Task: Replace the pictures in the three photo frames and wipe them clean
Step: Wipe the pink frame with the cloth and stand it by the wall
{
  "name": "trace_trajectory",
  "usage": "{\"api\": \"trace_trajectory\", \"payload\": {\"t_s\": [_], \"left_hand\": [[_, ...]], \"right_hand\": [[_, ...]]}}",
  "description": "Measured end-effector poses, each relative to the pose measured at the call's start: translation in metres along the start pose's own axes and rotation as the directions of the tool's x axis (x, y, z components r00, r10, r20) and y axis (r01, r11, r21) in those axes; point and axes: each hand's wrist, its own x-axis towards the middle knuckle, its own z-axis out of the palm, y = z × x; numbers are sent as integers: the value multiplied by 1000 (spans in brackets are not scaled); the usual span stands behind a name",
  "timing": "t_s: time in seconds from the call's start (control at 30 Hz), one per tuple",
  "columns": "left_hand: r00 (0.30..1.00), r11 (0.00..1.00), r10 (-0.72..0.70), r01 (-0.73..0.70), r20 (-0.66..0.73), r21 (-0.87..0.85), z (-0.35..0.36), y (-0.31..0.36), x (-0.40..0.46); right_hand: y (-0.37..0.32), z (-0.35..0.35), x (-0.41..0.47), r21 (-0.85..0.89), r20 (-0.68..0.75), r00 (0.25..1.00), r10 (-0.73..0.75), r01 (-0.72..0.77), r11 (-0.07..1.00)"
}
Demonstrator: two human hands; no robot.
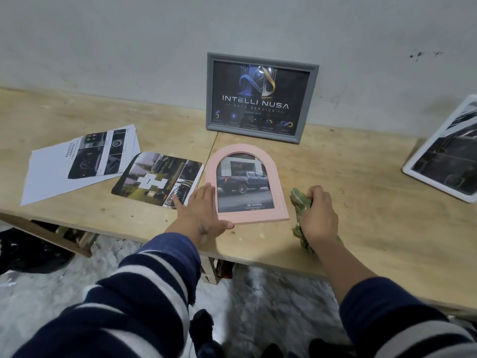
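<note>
A pink arched photo frame (280, 202) lies flat on the wooden table (387, 228), showing a dark pickup truck picture. My left hand (201, 215) lies flat against the frame's left edge, fingers straight, thumb at its bottom corner. My right hand (318, 215) grips a crumpled green cloth (299, 202) just right of the frame. A grey rectangular frame (312, 99) with a dark "Intelli Nusa" picture leans upright against the wall behind. A white frame (423, 161) with a dark picture lies tilted at the far right edge.
A loose rounded picture (157, 179) lies left of the pink frame. A stack of printed sheets (77, 164) sits further left. The table's front edge runs just below my hands. Dark objects sit on the floor at lower left.
</note>
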Motion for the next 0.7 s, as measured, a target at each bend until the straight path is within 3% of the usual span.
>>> {"api": "trace_trajectory", "payload": {"t_s": [0.2,0.37,0.53,0.6,0.7], "left_hand": [[999,999,-11,10,33,34,-6,4,2],[1000,999,6,-7,12,51,-11,5,4],[998,997,42,-45,50,57,-24,1,10],[992,994,65,-75,109,85,-28,2,17],[978,988,65,-91,200,126,-29,0,29]], "right_hand": [[1,-1,3,71,33,999,36,-38,997],[-3,-1,-2,-34,150,988,33,-28,999],[-20,-3,17,61,143,973,179,-189,980],[-31,-3,33,19,103,987,121,-124,992],[-58,4,66,-48,122,989,-79,85,995]]}}
